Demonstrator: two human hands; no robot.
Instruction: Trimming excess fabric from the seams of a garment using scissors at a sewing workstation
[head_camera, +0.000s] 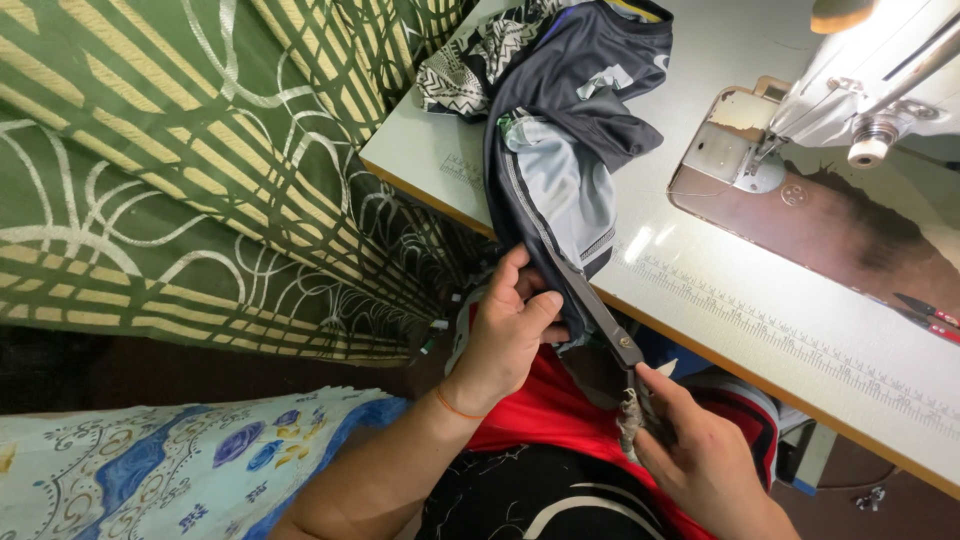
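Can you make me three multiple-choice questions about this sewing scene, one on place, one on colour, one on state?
1. Where does the dark garment lie?
A. on the white table
B. on the floor
C. on a chair

2. What colour is the patterned cloth at the left?
A. pink
B. green
C. white

3. What does the right hand hold?
A. nothing
B. a needle
C. scissors

Answers: A, the garment drapes over the table edge; B, the cloth is green with pale lines; C, the hand grips the scissors' handles while the left hand pinches the fabric.
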